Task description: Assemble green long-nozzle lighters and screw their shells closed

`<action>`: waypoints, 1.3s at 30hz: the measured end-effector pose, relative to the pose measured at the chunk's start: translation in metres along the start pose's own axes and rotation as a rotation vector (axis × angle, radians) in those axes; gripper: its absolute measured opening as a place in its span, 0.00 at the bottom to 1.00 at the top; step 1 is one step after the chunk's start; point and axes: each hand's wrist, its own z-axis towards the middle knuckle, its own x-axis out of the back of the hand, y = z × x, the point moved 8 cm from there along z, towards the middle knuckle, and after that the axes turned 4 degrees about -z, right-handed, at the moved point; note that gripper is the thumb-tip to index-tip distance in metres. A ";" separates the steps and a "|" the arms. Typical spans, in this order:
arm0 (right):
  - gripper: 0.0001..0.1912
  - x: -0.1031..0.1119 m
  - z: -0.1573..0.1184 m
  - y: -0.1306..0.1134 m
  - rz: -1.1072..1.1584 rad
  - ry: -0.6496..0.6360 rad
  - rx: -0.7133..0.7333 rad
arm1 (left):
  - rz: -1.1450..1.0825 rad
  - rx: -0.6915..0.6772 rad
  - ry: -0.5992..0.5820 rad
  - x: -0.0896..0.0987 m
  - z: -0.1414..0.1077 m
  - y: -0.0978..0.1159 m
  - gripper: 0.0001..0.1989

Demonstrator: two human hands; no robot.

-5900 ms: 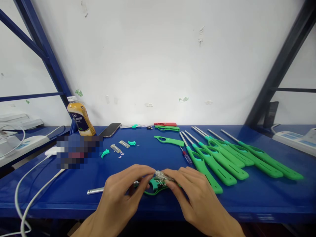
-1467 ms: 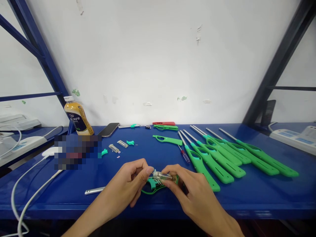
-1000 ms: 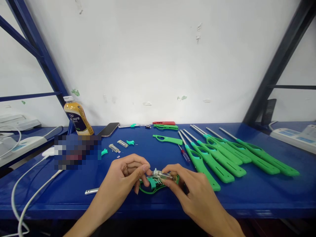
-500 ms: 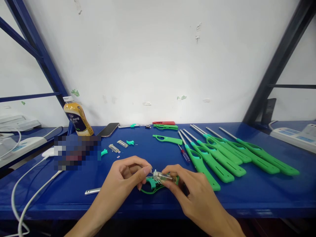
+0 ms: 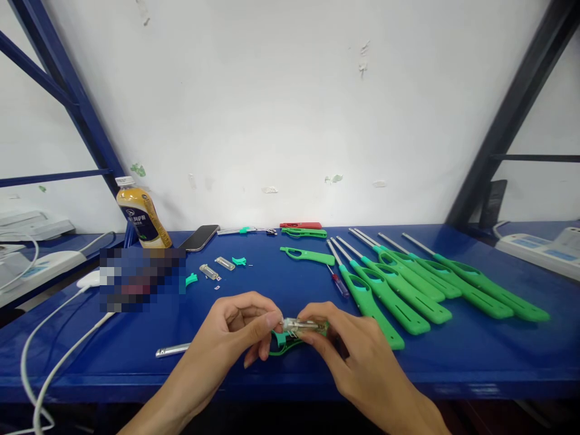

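Between thumb and fingers, my right hand [image 5: 357, 347] holds a clear fuel tank [image 5: 296, 325] lying nearly level. My left hand [image 5: 247, 326] is pinched at the tank's left end; what its fingertips grip is too small to make out. Just below the tank is a green lighter shell [image 5: 285, 349] with a teal trigger [image 5: 280, 338], partly hidden by both hands. A silver metal tube [image 5: 173, 350] sticks out to the left from behind my left wrist.
Several green lighters [image 5: 408, 302] lie at the right, beside a screwdriver [image 5: 339, 285]. Green shell [image 5: 308, 256] and red shell [image 5: 301, 226] pieces lie further back. At the left are two clear tanks [image 5: 209, 272], a phone [image 5: 202, 238], a bottle [image 5: 144, 214] and white cables [image 5: 58, 344].
My left hand has moved slightly right and down, its fingertips now against the tank's left end. The tank is turned a little in my right fingers.
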 end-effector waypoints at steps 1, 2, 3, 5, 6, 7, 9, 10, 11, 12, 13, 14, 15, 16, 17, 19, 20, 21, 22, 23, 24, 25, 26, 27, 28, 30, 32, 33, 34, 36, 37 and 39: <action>0.03 0.000 0.000 0.000 -0.002 0.005 0.008 | -0.001 0.009 -0.008 -0.001 -0.001 0.000 0.20; 0.04 0.001 0.000 0.000 -0.006 0.010 0.014 | 0.000 0.017 -0.015 -0.003 -0.002 0.000 0.20; 0.04 0.001 0.000 0.000 -0.011 0.014 0.020 | 0.006 0.024 -0.015 -0.004 -0.002 0.000 0.21; 0.06 0.001 -0.001 -0.001 -0.022 0.021 0.031 | 0.031 0.038 -0.001 -0.005 -0.004 0.000 0.21; 0.06 0.002 -0.001 -0.002 -0.029 0.025 0.035 | 0.049 0.039 0.008 -0.005 -0.005 0.001 0.21; 0.07 0.002 -0.001 -0.002 -0.037 0.028 0.039 | 0.067 0.035 0.014 -0.006 -0.005 0.002 0.21; 0.08 0.002 -0.001 -0.003 -0.060 0.032 0.049 | 0.089 0.021 0.011 -0.008 -0.006 0.005 0.21; 0.09 0.003 -0.001 -0.003 -0.070 0.037 0.052 | 0.093 0.021 0.003 -0.009 -0.007 0.005 0.22; 0.09 0.003 -0.001 -0.003 -0.074 0.051 0.056 | 0.094 0.028 -0.005 -0.011 -0.007 0.005 0.22; 0.09 0.005 -0.001 -0.003 -0.073 0.071 0.057 | 0.089 0.042 -0.009 -0.011 -0.007 0.003 0.22; 0.09 0.007 -0.002 -0.003 -0.066 0.095 0.057 | 0.082 0.059 -0.007 -0.012 -0.008 0.002 0.23; 0.08 0.008 -0.002 -0.003 -0.054 0.116 0.058 | 0.073 0.074 0.002 -0.011 -0.008 0.000 0.23; 0.08 0.009 -0.002 -0.003 -0.042 0.127 0.063 | 0.063 0.084 0.016 -0.010 -0.008 -0.001 0.24; 0.08 0.009 -0.002 -0.004 -0.037 0.126 0.067 | 0.055 0.088 0.032 -0.008 -0.008 -0.002 0.24; 0.08 0.008 -0.001 -0.004 -0.039 0.112 0.072 | 0.048 0.088 0.044 -0.007 -0.007 -0.003 0.25; 0.08 0.005 -0.001 -0.005 -0.053 0.074 0.076 | 0.043 0.089 0.044 -0.007 -0.007 -0.004 0.26; 0.08 0.004 -0.001 -0.005 -0.061 0.059 0.071 | 0.042 0.091 0.035 -0.007 -0.007 -0.005 0.26; 0.08 0.004 -0.001 -0.005 -0.065 0.048 0.067 | 0.042 0.095 0.026 -0.007 -0.007 -0.007 0.27; 0.09 0.003 -0.002 -0.005 -0.066 0.042 0.065 | 0.039 0.098 0.016 -0.008 -0.007 -0.008 0.27; 0.09 0.004 -0.002 -0.005 -0.064 0.042 0.066 | 0.035 0.102 0.005 -0.009 -0.007 -0.009 0.28; 0.09 0.004 -0.002 -0.005 -0.064 0.044 0.068 | 0.030 0.105 -0.001 -0.009 -0.008 -0.009 0.28; 0.09 0.004 -0.002 -0.005 -0.067 0.046 0.073 | 0.024 0.106 -0.003 -0.009 -0.008 -0.010 0.28; 0.09 0.004 -0.002 -0.005 -0.072 0.048 0.078 | 0.019 0.109 -0.005 -0.009 -0.008 -0.010 0.28; 0.09 0.004 -0.003 -0.005 -0.078 0.049 0.083 | 0.015 0.110 -0.004 -0.009 -0.008 -0.011 0.28; 0.10 0.003 -0.003 -0.005 -0.083 0.046 0.086 | 0.012 0.111 -0.003 -0.009 -0.008 -0.011 0.28; 0.10 0.003 -0.003 -0.005 -0.081 0.039 0.086 | 0.012 0.114 0.002 -0.009 -0.009 -0.012 0.28; 0.09 0.003 -0.003 -0.004 -0.070 0.039 0.079 | 0.015 0.118 0.004 -0.008 -0.009 -0.012 0.28; 0.08 0.003 -0.003 -0.003 -0.069 0.040 0.075 | 0.018 0.119 0.008 -0.008 -0.009 -0.013 0.28; 0.08 0.003 -0.004 -0.003 -0.076 0.044 0.078 | 0.022 0.119 0.009 -0.008 -0.010 -0.013 0.28; 0.07 0.002 -0.005 -0.004 -0.131 0.047 0.111 | 0.026 0.116 0.005 -0.009 -0.010 -0.013 0.28; 0.08 0.001 -0.006 -0.006 -0.180 0.048 0.138 | 0.026 0.114 0.000 -0.010 -0.010 -0.013 0.28; 0.11 0.000 -0.007 -0.010 -0.292 0.054 0.196 | 0.028 0.107 -0.015 -0.012 -0.010 -0.012 0.28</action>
